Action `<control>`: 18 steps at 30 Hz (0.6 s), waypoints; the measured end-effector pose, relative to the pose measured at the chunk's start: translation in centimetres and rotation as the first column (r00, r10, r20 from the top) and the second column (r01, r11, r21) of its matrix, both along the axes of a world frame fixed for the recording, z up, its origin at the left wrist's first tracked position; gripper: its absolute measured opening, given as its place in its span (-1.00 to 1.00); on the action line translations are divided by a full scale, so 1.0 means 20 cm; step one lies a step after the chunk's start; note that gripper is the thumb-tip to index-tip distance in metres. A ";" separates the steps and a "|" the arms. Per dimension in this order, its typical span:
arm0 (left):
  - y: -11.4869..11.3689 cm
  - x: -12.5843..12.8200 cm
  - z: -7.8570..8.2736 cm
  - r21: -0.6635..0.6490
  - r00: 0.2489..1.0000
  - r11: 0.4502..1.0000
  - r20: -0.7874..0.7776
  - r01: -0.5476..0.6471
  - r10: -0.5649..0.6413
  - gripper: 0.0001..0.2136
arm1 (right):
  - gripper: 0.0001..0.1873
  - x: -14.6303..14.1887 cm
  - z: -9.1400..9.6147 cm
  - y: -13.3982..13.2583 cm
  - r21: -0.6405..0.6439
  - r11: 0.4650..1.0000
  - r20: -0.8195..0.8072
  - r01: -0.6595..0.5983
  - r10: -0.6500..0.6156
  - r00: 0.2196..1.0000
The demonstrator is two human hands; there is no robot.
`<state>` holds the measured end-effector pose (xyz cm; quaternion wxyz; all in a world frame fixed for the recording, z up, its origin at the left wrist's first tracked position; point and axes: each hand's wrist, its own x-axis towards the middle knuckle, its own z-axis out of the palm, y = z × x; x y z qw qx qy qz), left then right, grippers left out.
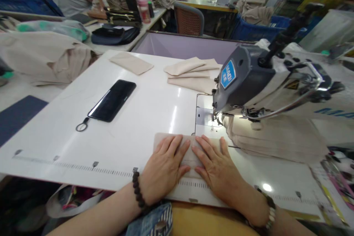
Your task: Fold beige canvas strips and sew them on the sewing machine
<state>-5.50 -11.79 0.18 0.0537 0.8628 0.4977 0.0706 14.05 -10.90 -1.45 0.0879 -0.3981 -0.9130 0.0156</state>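
Bare forearms (94, 215) at 6 o'clock, reaching onto white sewing-table surface (110, 147). Left hand (164, 167) and right hand (217, 166) flat, palms down; fingers spread apart, not clamped, pressing folded beige cloth strip (190, 155) between both hands, just before needle plate (204, 116). Industrial sewing machine head (249, 77) at 2 o'clock; smartphone (112, 100) at 11 o'clock. Step in hand, by judgement: flattening fold ahead of stitching. Next move, by judgement: calls for guiding cloth under presser foot.
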 end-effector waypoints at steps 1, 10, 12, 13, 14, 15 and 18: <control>0.00 -0.01 -0.01 0.040 1.000 0.999 -0.011 0.008 -0.007 -0.52 | -0.57 0.00 0.00 0.00 -0.024 1.000 0.004 0.008 -0.008 1.000; 0.00 -0.17 -0.11 0.220 0.990 0.975 -0.138 0.004 0.027 -0.30 | -0.56 0.00 0.04 0.01 -0.144 0.989 -0.010 0.032 -0.034 0.999; -0.01 -0.23 -0.11 0.227 0.986 0.973 -0.150 -0.041 0.076 -0.27 | -0.56 0.00 0.05 0.01 -0.149 0.988 -0.013 0.035 -0.038 0.999; -0.01 -0.26 -0.11 0.230 0.984 0.971 -0.152 -0.062 0.098 -0.26 | -0.56 0.00 0.05 0.01 -0.151 0.988 -0.016 0.036 -0.039 0.999; -0.01 -0.29 -0.11 0.234 0.982 0.969 -0.151 -0.080 0.117 -0.24 | -0.55 0.00 0.05 0.01 -0.152 0.988 -0.020 0.035 -0.038 0.999; -0.02 -0.31 -0.11 0.237 0.980 0.967 -0.150 -0.094 0.132 -0.23 | -0.55 0.00 0.05 0.01 -0.153 0.988 -0.024 0.033 -0.037 0.999; -0.02 -0.33 -0.11 0.242 0.978 0.965 -0.150 -0.103 0.142 -0.22 | -0.56 0.00 0.05 0.01 -0.155 0.987 -0.034 0.032 -0.038 0.999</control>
